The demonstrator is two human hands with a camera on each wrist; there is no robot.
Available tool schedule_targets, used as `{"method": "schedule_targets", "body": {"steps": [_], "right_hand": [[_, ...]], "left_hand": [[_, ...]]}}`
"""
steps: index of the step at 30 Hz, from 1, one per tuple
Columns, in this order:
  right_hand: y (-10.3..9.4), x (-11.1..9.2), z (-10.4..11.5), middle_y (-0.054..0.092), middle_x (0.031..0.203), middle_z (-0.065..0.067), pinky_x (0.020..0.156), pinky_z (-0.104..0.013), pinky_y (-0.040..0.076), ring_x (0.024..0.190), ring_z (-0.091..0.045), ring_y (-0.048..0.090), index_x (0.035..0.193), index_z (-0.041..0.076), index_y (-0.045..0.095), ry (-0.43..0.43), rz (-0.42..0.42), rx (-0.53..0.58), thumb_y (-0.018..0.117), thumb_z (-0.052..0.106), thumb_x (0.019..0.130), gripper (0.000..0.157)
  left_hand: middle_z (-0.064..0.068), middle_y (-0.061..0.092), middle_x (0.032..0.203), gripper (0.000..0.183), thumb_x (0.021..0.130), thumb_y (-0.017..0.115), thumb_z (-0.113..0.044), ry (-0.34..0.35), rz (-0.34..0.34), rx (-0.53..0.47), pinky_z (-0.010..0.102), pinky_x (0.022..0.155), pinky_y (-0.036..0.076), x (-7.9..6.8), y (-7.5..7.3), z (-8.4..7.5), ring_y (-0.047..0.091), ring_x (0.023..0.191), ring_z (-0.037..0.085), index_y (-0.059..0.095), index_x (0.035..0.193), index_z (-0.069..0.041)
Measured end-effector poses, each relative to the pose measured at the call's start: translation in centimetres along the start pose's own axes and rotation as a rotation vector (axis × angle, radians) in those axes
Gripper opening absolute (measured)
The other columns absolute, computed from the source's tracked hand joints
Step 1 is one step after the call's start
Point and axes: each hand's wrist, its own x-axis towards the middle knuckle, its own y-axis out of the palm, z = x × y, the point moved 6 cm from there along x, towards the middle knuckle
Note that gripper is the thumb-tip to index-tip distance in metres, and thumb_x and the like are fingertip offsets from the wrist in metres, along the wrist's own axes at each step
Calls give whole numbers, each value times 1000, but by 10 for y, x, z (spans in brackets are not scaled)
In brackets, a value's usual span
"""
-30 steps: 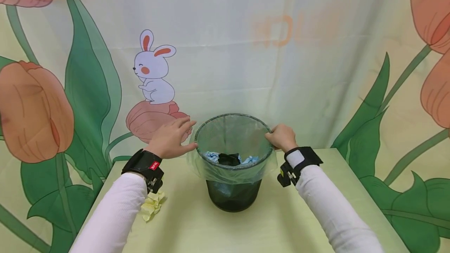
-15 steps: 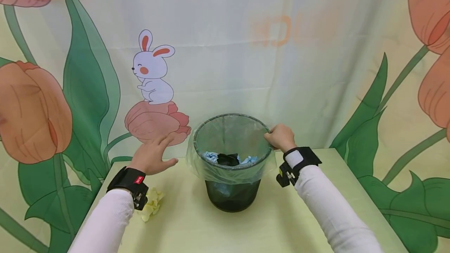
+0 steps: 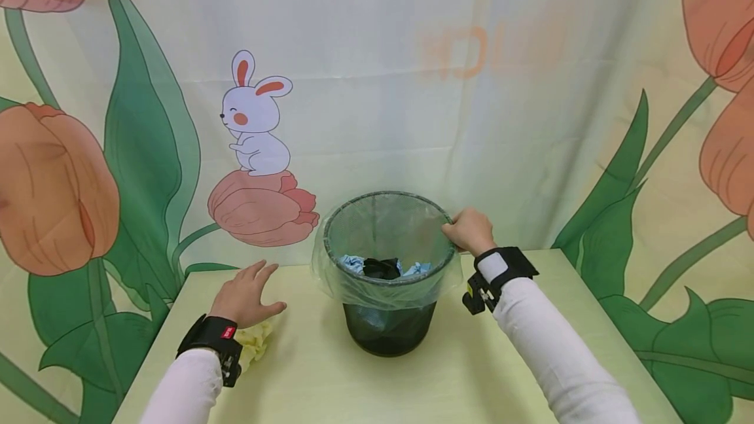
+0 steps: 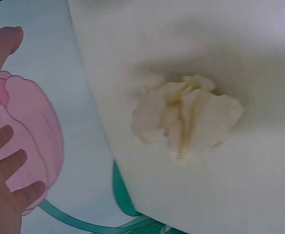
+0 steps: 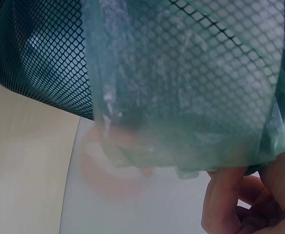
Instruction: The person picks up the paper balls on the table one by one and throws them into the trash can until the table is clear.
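A dark mesh wastebasket (image 3: 389, 332) stands on the table, lined with a thin green plastic bag (image 3: 377, 293) folded over its rim. My right hand (image 3: 471, 231) grips the rim and bag on the right side; in the right wrist view its fingers (image 5: 225, 200) curl at the bag's lower edge. Away to the left, my left hand (image 3: 244, 296) hovers with fingers spread and holds nothing. Just below it lies a crumpled yellow paper (image 3: 254, 343), partly hidden by the hand and wrist strap. The left wrist view shows that crumpled paper (image 4: 186, 117) whole, apart from the fingers.
Inside the basket lie crumpled blue pieces (image 3: 417, 269) and a black piece (image 3: 381, 268). The pale yellow table (image 3: 471, 378) ends at a hanging curtain (image 3: 377, 116) printed with tulips and a rabbit, close behind the basket.
My left hand has left the basket's left rim and moved left and toward me, over the crumpled paper. My right hand stays on the rim, and the basket has barely shifted.
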Motion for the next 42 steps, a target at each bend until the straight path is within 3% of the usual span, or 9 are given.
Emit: {"method": "schedule_targets", "body": {"steps": [9,16,27,33,42], "right_hand": [[1,-1,1,22,42,6,35,-17,30,38,-13,52,44,17,27,2,13,12,53,14,84,48],[1,-2,3,22,42,6,36,-17,30,40,-15,54,45,17,27,-4,20,8,53,14,85,48],[1,-1,3,23,42,6,36,-17,26,38,-10,49,45,17,27,-9,23,-7,53,14,84,47],[1,-1,0,23,42,6,36,-17,27,37,-10,47,45,17,27,1,18,4,52,13,83,46],[0,-1,0,24,42,7,36,-17,30,37,-9,49,44,18,28,5,6,4,52,14,84,46]], "left_hand": [[24,37,139,83,70,72,-49,-89,80,-32,70,87,36,-24,45,21,37,123,46,43,135,-9],[25,33,141,85,70,70,-52,-157,150,-77,74,85,34,-42,65,32,33,124,48,40,137,-10],[27,27,143,90,68,73,-50,-205,191,-115,79,78,31,-59,97,40,25,125,56,35,140,-11],[28,30,140,91,66,75,-49,-212,224,-131,75,75,37,-63,110,34,28,123,55,37,139,-11],[26,41,130,84,62,82,-38,-238,234,-72,64,69,47,-71,124,36,43,111,49,46,132,-10]]}}
